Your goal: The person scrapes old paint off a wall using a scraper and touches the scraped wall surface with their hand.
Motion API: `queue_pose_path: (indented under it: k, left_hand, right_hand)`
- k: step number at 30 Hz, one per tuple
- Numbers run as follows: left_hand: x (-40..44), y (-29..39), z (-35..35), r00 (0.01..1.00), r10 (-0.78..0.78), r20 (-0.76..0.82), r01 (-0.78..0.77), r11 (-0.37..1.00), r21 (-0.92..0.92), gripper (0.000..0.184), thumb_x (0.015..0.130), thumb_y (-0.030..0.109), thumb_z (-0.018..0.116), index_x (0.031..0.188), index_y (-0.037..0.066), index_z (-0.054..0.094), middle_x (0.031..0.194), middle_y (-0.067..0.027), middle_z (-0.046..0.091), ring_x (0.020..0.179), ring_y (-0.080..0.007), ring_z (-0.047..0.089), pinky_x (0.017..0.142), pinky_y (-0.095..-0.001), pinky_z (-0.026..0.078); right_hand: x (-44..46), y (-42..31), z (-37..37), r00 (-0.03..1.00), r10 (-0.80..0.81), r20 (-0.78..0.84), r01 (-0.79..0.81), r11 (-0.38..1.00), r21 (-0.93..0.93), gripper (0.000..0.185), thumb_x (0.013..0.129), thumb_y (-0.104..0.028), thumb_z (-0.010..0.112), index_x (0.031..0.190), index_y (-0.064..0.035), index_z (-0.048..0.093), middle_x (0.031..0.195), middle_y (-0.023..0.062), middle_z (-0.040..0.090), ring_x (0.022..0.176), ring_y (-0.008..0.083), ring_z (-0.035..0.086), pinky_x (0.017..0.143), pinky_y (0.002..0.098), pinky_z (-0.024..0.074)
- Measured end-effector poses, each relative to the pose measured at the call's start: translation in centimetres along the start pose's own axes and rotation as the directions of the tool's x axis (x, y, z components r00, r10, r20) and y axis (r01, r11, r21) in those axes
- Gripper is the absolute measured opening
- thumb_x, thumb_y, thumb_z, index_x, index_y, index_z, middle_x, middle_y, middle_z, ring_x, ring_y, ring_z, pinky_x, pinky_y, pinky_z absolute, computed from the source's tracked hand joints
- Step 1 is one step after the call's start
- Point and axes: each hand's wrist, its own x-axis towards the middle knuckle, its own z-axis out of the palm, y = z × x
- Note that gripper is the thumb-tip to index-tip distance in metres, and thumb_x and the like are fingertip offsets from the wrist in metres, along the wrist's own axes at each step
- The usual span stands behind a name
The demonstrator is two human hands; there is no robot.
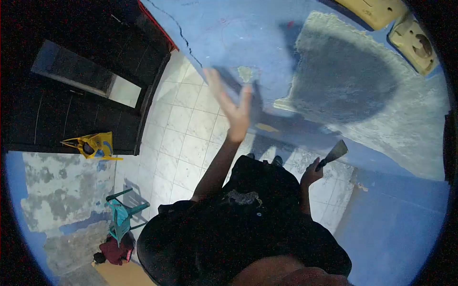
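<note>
My left hand (233, 112) is raised before the blue wall (238, 38), slightly blurred, with its fingers spread and nothing in them. It is close to a small bare chip in the paint (245, 74); whether it touches the wall I cannot tell. Lower down at the right, my right hand (311, 174) is closed round the dark handle of a paint scraper (335, 153). The scraper's wide flat blade points up and right, near the wall's lower part. Right of centre, a large patch of exposed grey plaster (341, 78) has ragged paint edges.
Yellow moulded pieces (415, 45) are at upper right. White floor tiles (183, 138) lie beneath me. To the left are a black panelled door (71, 109), a yellow bag (98, 144) and a teal plastic chair (121, 217). A person in a maroon top (113, 251) is at lower left.
</note>
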Motion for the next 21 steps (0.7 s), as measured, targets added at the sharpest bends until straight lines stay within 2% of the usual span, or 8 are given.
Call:
queue_pose_path:
  k: [4, 7, 9, 11, 13, 15, 17, 21]
  left_hand:
    - [-2.0, -1.8, 2.5, 0.879, 0.167, 0.447, -0.31, 0.912, 0.269, 0.086, 0.082, 0.04, 0.064, 0.143, 0.0, 0.018, 0.149, -0.0282, 0.008, 0.14, -0.0396, 0.003, 0.11, -0.055, 0.004]
    - [-6.5, -10.8, 3.7, 0.91, 0.185, 0.372, -0.376, 0.746, 0.549, 0.093, 0.079, 0.05, 0.063, 0.143, -0.001, 0.017, 0.149, -0.0287, 0.006, 0.138, -0.0437, 0.001, 0.108, -0.059, 0.0]
    - [-9.3, -15.9, 2.5, 0.974, 0.046, 0.222, -0.136, 0.9, 0.413, 0.092, 0.077, 0.05, 0.065, 0.141, -0.002, 0.023, 0.149, -0.029, 0.004, 0.138, -0.0456, 0.002, 0.109, -0.0575, 0.001]
    - [-12.3, -21.5, -0.6, 0.937, -0.178, 0.301, -0.057, 0.773, 0.632, 0.087, 0.075, 0.047, 0.068, 0.137, -0.003, 0.033, 0.147, -0.0302, 0.013, 0.138, -0.0437, 0.005, 0.112, -0.0522, 0.002]
    - [-15.4, -20.3, -4.7, 0.911, -0.218, 0.349, -0.011, 0.835, 0.55, 0.073, 0.086, 0.033, 0.063, 0.14, -0.003, 0.029, 0.147, -0.0244, 0.021, 0.138, -0.0317, 0.019, 0.112, -0.0446, 0.014]
    - [-21.0, -23.6, -10.6, 0.574, -0.738, 0.354, 0.524, 0.663, 0.534, 0.067, 0.092, 0.046, 0.049, 0.138, -0.001, 0.034, 0.146, -0.0197, 0.028, 0.137, -0.0307, 0.023, 0.112, -0.0361, 0.017]
    - [-25.6, -25.3, -17.7, 0.176, -0.877, 0.447, 0.535, 0.467, 0.704, 0.063, 0.092, 0.045, 0.048, 0.135, 0.0, 0.037, 0.142, -0.0183, 0.032, 0.134, -0.03, 0.026, 0.11, -0.0379, 0.019]
    - [-30.7, -30.0, -27.9, -0.37, -0.767, 0.524, 0.035, 0.552, 0.833, 0.055, 0.093, 0.043, 0.047, 0.13, 0.002, 0.042, 0.134, -0.0157, 0.039, 0.128, -0.0285, 0.033, 0.105, -0.0414, 0.024]
  right_hand:
    - [-0.5, 4.6, -1.3, 0.993, -0.112, 0.023, 0.114, 0.957, -0.267, 0.042, 0.09, -0.025, 0.058, 0.057, -0.0033, 0.047, 0.048, -0.0031, 0.038, 0.042, 0.0085, 0.036, 0.04, 0.0311, 0.0261]
    - [-1.0, 13.8, -4.2, 0.931, -0.246, 0.271, 0.339, 0.858, -0.385, 0.035, 0.09, -0.021, 0.055, 0.061, -0.0009, 0.052, 0.049, 0.0016, 0.045, 0.044, 0.0145, 0.043, 0.042, 0.0314, 0.0309]
    - [-1.7, 24.8, -8.8, 0.868, 0.006, 0.496, 0.3, 0.79, -0.535, 0.02, 0.083, -0.02, 0.057, 0.069, -0.0056, 0.059, 0.054, 0.0062, 0.052, 0.05, 0.0195, 0.051, 0.045, 0.0348, 0.037]
    - [-4.5, 39.5, -16.0, 0.532, 0.498, 0.685, 0.301, 0.644, -0.703, 0.011, 0.077, -0.019, 0.06, 0.077, -0.0102, 0.065, 0.06, 0.0109, 0.059, 0.055, 0.0245, 0.059, 0.048, 0.0382, 0.0432]
    - [-8.0, 26.3, -17.6, 0.14, 0.492, 0.86, 0.853, 0.381, -0.356, 0.01, 0.082, -0.018, 0.056, 0.082, -0.0112, 0.064, 0.071, 0.0106, 0.062, 0.066, 0.0247, 0.063, 0.049, 0.0382, 0.0464]
    - [-13.0, 23.1, -18.2, 0.678, 0.684, 0.269, 0.041, 0.33, -0.943, 0.019, 0.079, -0.023, 0.054, 0.068, -0.0099, 0.063, 0.069, 0.0049, 0.066, 0.057, 0.0217, 0.064, 0.053, 0.0327, 0.0523]
    - [-15.8, 19.0, -18.3, 0.645, 0.763, -0.055, -0.486, 0.353, -0.8, 0.022, 0.077, -0.024, 0.055, 0.065, -0.0077, 0.063, 0.06, 0.0064, 0.063, 0.049, 0.0223, 0.062, 0.052, 0.033, 0.0523]
    - [-21.3, 23.0, -18.4, 0.654, 0.74, -0.157, -0.582, 0.36, -0.729, 0.036, 0.074, -0.035, 0.062, 0.069, 0.0013, 0.062, 0.071, 0.0203, 0.065, 0.071, 0.0353, 0.066, 0.065, 0.0422, 0.0527]
